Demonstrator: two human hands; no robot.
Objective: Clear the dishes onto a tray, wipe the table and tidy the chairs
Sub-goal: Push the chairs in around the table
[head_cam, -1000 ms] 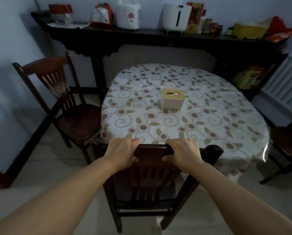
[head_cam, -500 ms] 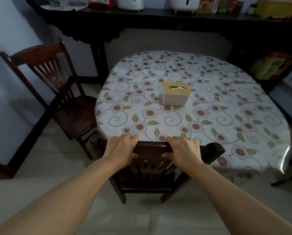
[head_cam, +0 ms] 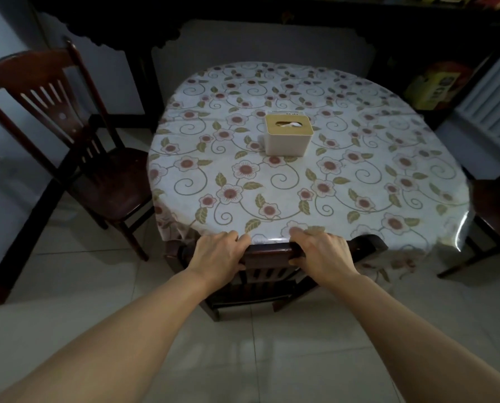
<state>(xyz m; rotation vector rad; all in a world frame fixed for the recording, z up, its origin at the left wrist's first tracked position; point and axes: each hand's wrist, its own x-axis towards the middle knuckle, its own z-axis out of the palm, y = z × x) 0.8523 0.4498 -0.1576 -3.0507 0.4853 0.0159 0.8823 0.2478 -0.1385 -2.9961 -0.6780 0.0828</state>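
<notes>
Gripping, both hands, the top rail of the near chair [head_cam: 269, 251] at lower centre: left hand [head_cam: 217, 255] and right hand [head_cam: 323, 254] curling over it side by side, equally near. Rail running left to right, lying against the bench [head_cam: 388, 175] edge directly ahead. Seat seemingly tucking under already; tissue box [head_cam: 289, 134] sitting mid-bench; another chair [head_cam: 68, 135] angling out at left.

Arms: two forearms were bare up to the frame's lower edge (no sleeve showed).
Left hand [head_cam: 218, 254]: no ring, glove or watch was visible.
Right hand [head_cam: 324, 254]: likewise unadorned, its wrist uncovered.
</notes>
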